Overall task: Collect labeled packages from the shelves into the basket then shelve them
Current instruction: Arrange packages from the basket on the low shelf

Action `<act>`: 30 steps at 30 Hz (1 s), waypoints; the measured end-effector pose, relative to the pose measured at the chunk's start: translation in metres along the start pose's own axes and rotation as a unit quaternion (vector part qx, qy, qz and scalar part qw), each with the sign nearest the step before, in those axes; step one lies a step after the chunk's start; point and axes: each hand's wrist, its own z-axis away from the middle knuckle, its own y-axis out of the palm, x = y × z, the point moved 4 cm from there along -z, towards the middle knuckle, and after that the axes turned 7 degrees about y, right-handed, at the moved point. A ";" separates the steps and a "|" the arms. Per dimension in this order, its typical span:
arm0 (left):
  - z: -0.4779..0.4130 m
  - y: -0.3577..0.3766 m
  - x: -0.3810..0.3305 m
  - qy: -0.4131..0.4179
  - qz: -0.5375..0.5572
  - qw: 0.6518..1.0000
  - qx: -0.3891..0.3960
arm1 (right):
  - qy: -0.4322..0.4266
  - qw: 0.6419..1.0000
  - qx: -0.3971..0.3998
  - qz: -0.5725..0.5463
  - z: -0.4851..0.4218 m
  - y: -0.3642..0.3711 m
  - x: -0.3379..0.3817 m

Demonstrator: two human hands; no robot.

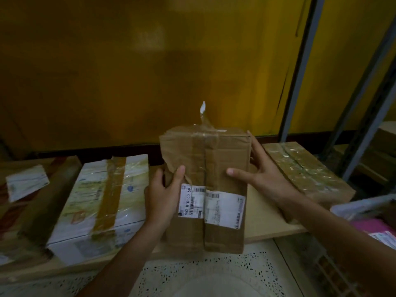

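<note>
Between the white box (100, 202) at 9 o'clock and a taped brown parcel (308, 172) at 3, the labelled cardboard box (205, 159) is held at the front of the shelf (257, 221), its near end overhanging the edge. The left hand (160, 196) curls round its left edge, thumb on top. The right hand (267, 179) is spread nearly flat — fingers straight along the right side, thumb pressing the top. Whether the box is coming off or going on, I can't tell. Either way I'd keep both hands on, hold it level and keep the label (222, 209) facing up — clear of the neighbours. What looks like the basket (364, 205) waits at 4 o'clock.
</note>
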 end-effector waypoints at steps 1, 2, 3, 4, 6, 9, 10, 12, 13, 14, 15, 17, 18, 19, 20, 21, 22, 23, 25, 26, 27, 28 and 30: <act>0.000 0.000 -0.001 0.003 0.012 1.000 0.016 | -0.002 1.000 -0.023 -0.003 -0.002 -0.001 0.002; 0.001 -0.001 -0.002 0.002 0.030 0.999 0.033 | -0.001 0.999 -0.041 -0.005 -0.003 -0.003 0.003; 0.002 -0.001 -0.002 0.000 0.053 0.997 0.051 | -0.001 0.998 -0.058 -0.008 -0.005 -0.004 0.004; 0.002 -0.001 -0.002 0.001 0.084 0.994 0.074 | -0.001 0.997 -0.079 -0.011 -0.008 -0.007 0.005; 0.000 0.001 -0.003 0.019 0.144 0.980 0.132 | 0.003 0.989 -0.149 -0.019 -0.014 -0.017 0.006; -0.002 0.000 -0.001 0.043 0.162 0.964 0.207 | 0.038 0.960 -0.277 0.013 -0.028 -0.029 0.001; 0.000 0.000 0.003 0.030 0.162 0.961 0.224 | 0.066 0.957 -0.282 0.034 -0.032 -0.027 -0.004; 0.003 -0.002 0.018 -0.021 0.166 0.959 0.227 | 0.131 0.971 -0.191 0.052 -0.040 -0.014 -0.027; 0.003 -0.005 0.025 -0.048 0.157 0.965 0.203 | 0.176 0.976 -0.120 0.036 -0.042 -0.005 -0.041; 0.001 -0.009 0.029 -0.060 0.132 0.975 0.169 | 0.220 0.973 -0.066 0.010 -0.042 0.004 -0.051; -0.001 -0.012 0.031 -0.055 0.106 0.983 0.140 | 0.247 0.968 -0.042 -0.015 -0.045 0.010 -0.059; 0.000 -0.016 0.024 -0.020 0.101 0.984 0.146 | 0.240 0.968 -0.067 -0.030 -0.059 0.015 -0.062; 0.005 -0.015 0.020 -0.004 0.084 0.981 0.178 | 0.223 0.970 -0.089 -0.018 -0.066 0.018 -0.060; 0.010 -0.014 0.018 0.020 0.035 0.978 0.204 | 0.207 0.972 -0.109 -0.004 -0.073 0.020 -0.059; 0.013 -0.014 0.019 0.057 -0.034 0.974 0.215 | 0.197 0.973 -0.119 0.002 -0.078 0.023 -0.058; 0.015 -0.016 0.022 0.095 -0.091 0.970 0.206 | 0.200 0.973 -0.113 0.000 -0.080 0.027 -0.059; 0.013 -0.018 0.024 0.120 -0.126 0.966 0.189 | 0.211 0.972 -0.100 -0.011 -0.081 0.029 -0.061; 0.009 -0.020 0.024 0.129 -0.138 0.965 0.179 | 0.219 0.971 -0.090 -0.021 -0.079 0.029 -0.065; -0.002 -0.020 0.025 0.133 -0.156 0.961 0.186 | 0.187 0.976 -0.105 0.026 -0.072 0.018 -0.076; -0.008 -0.020 0.027 0.131 -0.177 0.957 0.188 | 0.156 0.976 -0.119 0.100 -0.067 0.007 -0.081; -0.012 -0.021 0.028 0.126 -0.216 0.950 0.188 | 0.127 0.965 -0.129 0.189 -0.062 -0.006 -0.086; -0.015 -0.021 0.027 0.128 -0.269 0.937 0.184 | 0.103 0.943 -0.130 0.288 -0.056 -0.021 -0.091; -0.013 -0.017 0.009 0.188 -0.355 0.901 0.164 | 0.083 0.868 -0.121 0.474 -0.049 -0.060 -0.106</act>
